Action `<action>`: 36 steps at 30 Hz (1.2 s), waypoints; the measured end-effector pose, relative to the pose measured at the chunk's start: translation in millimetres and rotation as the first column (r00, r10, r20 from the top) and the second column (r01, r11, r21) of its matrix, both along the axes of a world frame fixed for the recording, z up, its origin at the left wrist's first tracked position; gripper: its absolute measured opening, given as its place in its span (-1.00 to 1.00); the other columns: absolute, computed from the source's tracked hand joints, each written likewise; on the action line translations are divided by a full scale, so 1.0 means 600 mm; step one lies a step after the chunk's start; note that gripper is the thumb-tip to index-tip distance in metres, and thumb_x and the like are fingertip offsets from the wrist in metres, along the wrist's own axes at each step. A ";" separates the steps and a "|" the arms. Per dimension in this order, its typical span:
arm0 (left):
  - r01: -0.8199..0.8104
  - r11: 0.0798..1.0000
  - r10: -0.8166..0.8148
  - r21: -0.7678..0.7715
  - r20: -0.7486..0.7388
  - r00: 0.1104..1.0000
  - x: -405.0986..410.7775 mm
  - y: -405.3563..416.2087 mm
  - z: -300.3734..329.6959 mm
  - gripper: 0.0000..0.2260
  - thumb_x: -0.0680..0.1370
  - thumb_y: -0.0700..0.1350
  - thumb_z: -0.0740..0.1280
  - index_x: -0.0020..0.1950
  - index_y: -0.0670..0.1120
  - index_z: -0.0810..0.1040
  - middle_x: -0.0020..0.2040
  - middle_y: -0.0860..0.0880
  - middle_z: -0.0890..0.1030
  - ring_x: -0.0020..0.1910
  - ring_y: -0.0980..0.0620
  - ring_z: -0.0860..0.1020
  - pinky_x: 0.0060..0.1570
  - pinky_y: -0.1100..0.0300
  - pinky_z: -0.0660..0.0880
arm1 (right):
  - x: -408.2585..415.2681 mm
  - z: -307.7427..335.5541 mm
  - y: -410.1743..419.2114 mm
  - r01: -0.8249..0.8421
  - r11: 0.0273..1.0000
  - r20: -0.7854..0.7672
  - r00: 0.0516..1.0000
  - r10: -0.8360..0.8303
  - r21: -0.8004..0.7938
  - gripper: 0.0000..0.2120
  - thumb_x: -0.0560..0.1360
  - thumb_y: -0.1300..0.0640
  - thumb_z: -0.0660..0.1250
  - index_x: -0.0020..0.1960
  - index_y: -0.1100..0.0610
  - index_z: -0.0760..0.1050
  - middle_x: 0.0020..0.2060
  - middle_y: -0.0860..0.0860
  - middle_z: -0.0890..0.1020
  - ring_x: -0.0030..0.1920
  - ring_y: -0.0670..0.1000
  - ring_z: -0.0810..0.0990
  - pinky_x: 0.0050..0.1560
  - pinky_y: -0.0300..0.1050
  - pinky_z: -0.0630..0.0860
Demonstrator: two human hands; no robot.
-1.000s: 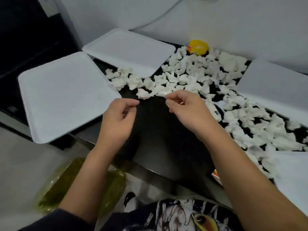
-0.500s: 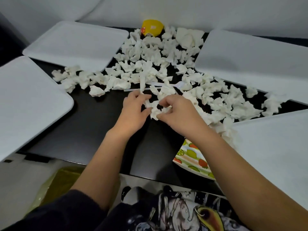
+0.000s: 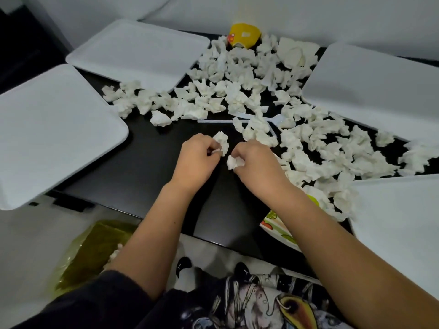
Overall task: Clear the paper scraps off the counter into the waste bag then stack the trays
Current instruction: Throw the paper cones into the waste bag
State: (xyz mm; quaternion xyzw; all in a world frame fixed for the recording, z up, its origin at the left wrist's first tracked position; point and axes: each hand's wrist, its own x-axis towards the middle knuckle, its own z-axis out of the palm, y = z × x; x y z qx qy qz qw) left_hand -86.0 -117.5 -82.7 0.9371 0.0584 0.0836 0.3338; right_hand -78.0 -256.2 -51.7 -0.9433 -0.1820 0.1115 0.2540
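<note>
2 bare forearms, no watch, ring or band on either wrist; left hand [image 3: 197, 160] and right hand [image 3: 255, 162] ungloved. Dark navy or black sleeve [image 3: 90, 302] ends above the left elbow, plain fabric. Dark shirt front [image 3: 249, 302] carries a busy cartoon-style graphic in white, grey and yellow-orange, details too distorted to read.

white scraps [image 3: 240, 96], black counter [image 3: 147, 167], white trays [image 3: 54, 136]

Single head view looks steeply down, close over the counter [image 3: 147, 176]
</note>
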 end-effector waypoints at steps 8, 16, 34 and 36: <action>-0.054 0.994 0.045 -0.093 -0.092 0.995 -0.030 0.025 0.006 -0.64 0.48 -0.24 0.34 0.28 -0.14 0.49 -0.20 0.05 0.54 -0.26 0.20 0.49 -0.19 0.55 0.35 | -0.008 0.004 0.014 -0.029 0.998 -0.065 0.998 0.026 -0.048 -0.71 0.42 0.39 0.22 0.09 0.20 0.50 0.08 0.10 0.48 0.04 0.12 0.51 -0.01 -0.11 0.45; -0.053 0.995 0.058 0.083 -0.052 0.997 -0.072 0.074 -0.007 -0.89 0.48 -0.23 0.36 -0.05 -0.22 0.65 0.17 -0.04 0.44 0.16 -0.01 0.40 -0.07 0.49 0.20 | -0.021 -0.001 0.054 -0.038 0.999 -0.047 0.998 0.039 0.020 -0.80 0.42 0.35 0.25 -0.02 0.18 0.56 -0.03 0.12 0.57 0.01 0.11 0.53 -0.09 -0.21 0.37; -0.428 0.849 0.393 -0.310 -0.173 0.903 -0.302 0.342 0.004 -0.82 0.47 -0.23 0.37 0.04 -0.05 0.61 -0.22 0.04 0.62 -0.20 0.13 0.58 -0.08 0.17 0.55 | -0.132 0.021 0.388 -0.397 0.915 -0.061 0.914 0.401 0.074 -0.78 0.42 0.35 0.27 -0.02 0.13 0.58 -0.17 -0.04 0.49 -0.12 -0.04 0.51 -0.12 -0.24 0.40; -0.488 0.815 0.442 -0.312 -0.209 0.872 -0.338 0.377 -0.010 -0.89 0.47 -0.21 0.37 -0.05 -0.08 0.66 -0.21 -0.01 0.66 -0.21 0.09 0.59 -0.16 0.15 0.53 | -0.158 0.013 0.436 -0.474 0.878 -0.095 0.873 0.479 0.073 -0.80 0.42 0.32 0.28 -0.02 0.13 0.58 -0.16 -0.05 0.48 -0.12 -0.04 0.50 -0.11 -0.23 0.40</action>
